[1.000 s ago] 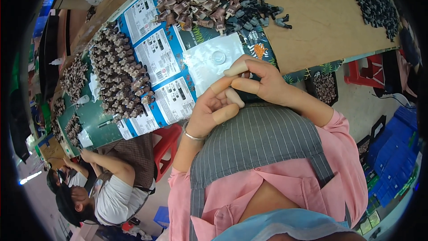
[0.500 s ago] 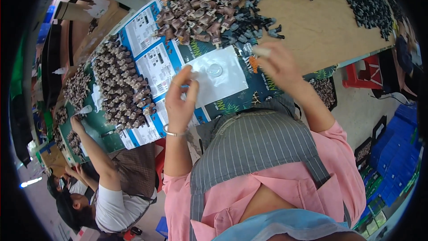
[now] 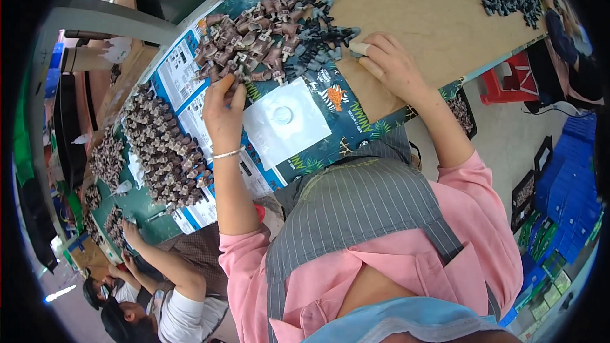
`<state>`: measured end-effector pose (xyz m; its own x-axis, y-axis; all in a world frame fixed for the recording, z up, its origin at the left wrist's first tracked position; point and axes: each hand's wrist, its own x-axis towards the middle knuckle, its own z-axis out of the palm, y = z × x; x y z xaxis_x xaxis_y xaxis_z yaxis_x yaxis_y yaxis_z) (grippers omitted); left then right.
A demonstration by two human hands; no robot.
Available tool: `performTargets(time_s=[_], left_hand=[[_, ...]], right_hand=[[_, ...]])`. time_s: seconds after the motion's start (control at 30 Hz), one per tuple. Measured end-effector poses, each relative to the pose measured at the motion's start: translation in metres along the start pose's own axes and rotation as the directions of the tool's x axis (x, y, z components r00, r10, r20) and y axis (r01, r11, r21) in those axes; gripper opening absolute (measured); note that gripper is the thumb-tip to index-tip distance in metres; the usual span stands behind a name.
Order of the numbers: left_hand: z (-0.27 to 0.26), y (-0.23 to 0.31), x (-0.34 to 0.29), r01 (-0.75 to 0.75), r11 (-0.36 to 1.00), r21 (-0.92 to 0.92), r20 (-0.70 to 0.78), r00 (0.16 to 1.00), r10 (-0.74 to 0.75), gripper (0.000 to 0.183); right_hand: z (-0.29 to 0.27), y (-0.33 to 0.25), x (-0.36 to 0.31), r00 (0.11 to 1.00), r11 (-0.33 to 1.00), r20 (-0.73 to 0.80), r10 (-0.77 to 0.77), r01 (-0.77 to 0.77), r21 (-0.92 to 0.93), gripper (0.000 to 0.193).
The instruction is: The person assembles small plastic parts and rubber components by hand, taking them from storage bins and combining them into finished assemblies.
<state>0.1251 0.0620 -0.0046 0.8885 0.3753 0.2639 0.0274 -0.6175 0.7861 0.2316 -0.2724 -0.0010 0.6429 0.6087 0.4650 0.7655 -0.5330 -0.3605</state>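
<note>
Along the far side of the table [image 3: 138, 201], a loose heap of brown parts [image 3: 257, 37] lay jumbled on printed sheets [image 3: 318, 154] of blue, white and dark green. The brown was dull, tinged with mauve; several parts showed hollow, cup-like openings, and paler tan stubs stuck out of some. They overlapped and pointed every way. Against the heap's right flank lay a cluster of grey-and-black parts [image 3: 319, 44], slimmer and limb-like, bluish grey with nearly black ends, partly spread onto a tan sheet [image 3: 406, 16].

At the heap's near edge was the left hand [image 3: 222, 115], its thumb and forefinger drawn close together; whether they gripped a part could not be told. The right hand [image 3: 395, 67] was just beside the grey-and-black cluster, fingers bent, with pale covers on two of them and only a slight gap between; whether anything was held there could not be told either. Between the hands, nearer the body, a white sheet [image 3: 302, 136] carried a clear round disc [image 3: 282, 115].
</note>
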Motion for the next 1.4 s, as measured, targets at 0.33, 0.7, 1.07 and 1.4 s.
performTargets(time_s=[0.33, 0.7, 1.07, 1.4], left_hand=[[-0.016, 0.014, -0.027, 0.132, 0.966, 0.222, 0.016, 0.990, -0.139, 0.026], [-0.037, 0.013, -0.054, -0.141, 0.856, 0.498, 0.103, 0.989, 0.103, 0.038], [-0.035, 0.034, -0.054, -0.045, 0.814, 0.579, 0.156, 0.986, -0.056, 0.043], [-0.032, 0.027, -0.045, -0.099, 0.833, 0.544, 0.173, 0.985, 0.004, 0.033]], right_hand=[[0.001, -0.017, 0.011, 0.970, 0.938, 0.135, 0.200, -0.229, 0.261, 0.020], [-0.010, -0.033, -0.010, 0.876, 0.869, 0.131, 0.465, -0.479, 0.120, 0.032], [-0.001, -0.057, -0.008, 0.808, 0.640, 0.317, 0.497, -0.588, 0.495, 0.022], [0.031, -0.114, 0.026, 0.983, 0.965, 0.160, -0.085, 0.041, 0.261, 0.019]])
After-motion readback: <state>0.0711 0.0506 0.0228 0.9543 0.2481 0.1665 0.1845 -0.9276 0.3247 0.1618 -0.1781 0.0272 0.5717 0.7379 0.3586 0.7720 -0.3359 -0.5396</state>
